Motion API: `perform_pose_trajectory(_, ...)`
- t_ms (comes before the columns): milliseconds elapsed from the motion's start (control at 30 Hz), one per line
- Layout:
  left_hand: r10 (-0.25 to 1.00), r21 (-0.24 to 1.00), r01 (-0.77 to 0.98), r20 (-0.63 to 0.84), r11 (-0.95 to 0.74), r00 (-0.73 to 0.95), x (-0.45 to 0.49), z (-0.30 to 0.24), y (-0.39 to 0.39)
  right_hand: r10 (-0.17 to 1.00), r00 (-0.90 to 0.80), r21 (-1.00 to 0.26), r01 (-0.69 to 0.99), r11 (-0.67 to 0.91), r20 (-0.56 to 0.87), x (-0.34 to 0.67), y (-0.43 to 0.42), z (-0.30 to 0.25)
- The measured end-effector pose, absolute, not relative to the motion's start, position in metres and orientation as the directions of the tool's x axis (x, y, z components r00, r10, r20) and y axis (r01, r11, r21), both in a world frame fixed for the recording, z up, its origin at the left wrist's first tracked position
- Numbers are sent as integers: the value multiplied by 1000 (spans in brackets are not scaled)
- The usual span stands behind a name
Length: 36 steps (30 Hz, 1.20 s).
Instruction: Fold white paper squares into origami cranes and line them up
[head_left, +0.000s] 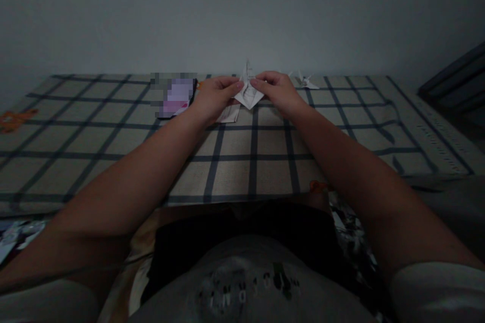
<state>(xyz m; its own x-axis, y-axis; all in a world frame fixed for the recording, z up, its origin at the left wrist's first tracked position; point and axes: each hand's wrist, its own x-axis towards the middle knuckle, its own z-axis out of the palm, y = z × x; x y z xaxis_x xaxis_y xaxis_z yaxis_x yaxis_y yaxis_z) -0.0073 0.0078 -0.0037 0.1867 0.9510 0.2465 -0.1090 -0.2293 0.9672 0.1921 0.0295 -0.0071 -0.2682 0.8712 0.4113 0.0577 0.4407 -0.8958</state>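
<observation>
Paper (250, 98) right of phone (178, 96): held in close thumb-and-finger pinches of left hand (215, 93) and right hand (281, 90), looks part-folded, showing diamond and raised point, can't tell remaining creases, with bird-like figure (308, 82), likely finished, farther right of phone.

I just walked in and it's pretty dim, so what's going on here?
A person's left hand and right hand pinch a folded paper from either side, one point sticking up. On the checked cloth, a flat paper piece lies by the left hand, and a small folded paper figure sits beyond the right. Further left is a partly pixelated purple item.
</observation>
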Motion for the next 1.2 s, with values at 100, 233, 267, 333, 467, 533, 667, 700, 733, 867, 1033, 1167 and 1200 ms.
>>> perform_pose_trajectory(100, 949, 967, -90, 251, -237, 192, -7, -4, 9, 880, -253, -903, 50, 426, 401, 191, 28, -6)
perform_pose_trajectory(233, 951, 969, -56, 248, -242, 183, -8, -3, 8, 876, -252, -900, 42, 434, 411, 191, 28, -6)
perform_pose_trajectory(267, 951, 968, -55, 251, -245, 180, -8, -3, 8, 873, -253, -897, 43, 440, 416, 192, 29, -7)
perform_pose_trajectory(333, 952, 968, -56, 252, -246, 175, -8, -2, 7, 866, -258, -890, 44, 453, 428, 192, 29, -7)
perform_pose_trajectory(467, 966, 975, -63, 222, -215, 134, -7, -1, 6, 868, -257, -893, 33, 448, 426, 193, 31, -9)
perform_pose_trajectory(533, 970, 976, -91, 210, -200, 122, -7, 0, 6, 872, -263, -900, 29, 435, 413, 192, 32, -11)
perform_pose_trajectory(667, 970, 973, -121, 210, -196, 121, -5, 3, 5, 876, -290, -913, 22, 408, 384, 192, 35, -13)
perform_pose_trajectory(700, 971, 974, -117, 209, -196, 114, -5, 3, 4, 877, -298, -916, 21, 400, 377, 192, 35, -13)
perform_pose_trajectory(733, 972, 974, -112, 207, -195, 108, -5, 4, 4, 878, -304, -918, 22, 395, 371, 192, 35, -13)
perform_pose_trajectory(867, 972, 975, -104, 208, -196, 112, -6, 3, 4, 882, -307, -922, 32, 385, 358, 191, 34, -13)
perform_pose_trajectory(1033, 970, 973, -110, 215, -202, 114, -6, 0, 7, 891, -292, -928, 26, 372, 349, 190, 32, -10)
perform_pose_trajectory(1167, 980, 981, -99, 178, -169, 93, -4, 3, 4, 886, -286, -917, 55, 395, 364, 191, 32, -9)
perform_pose_trajectory(1200, 981, 982, -102, 170, -160, 96, -3, 4, 2, 883, -289, -912, 65, 404, 370, 192, 32, -9)
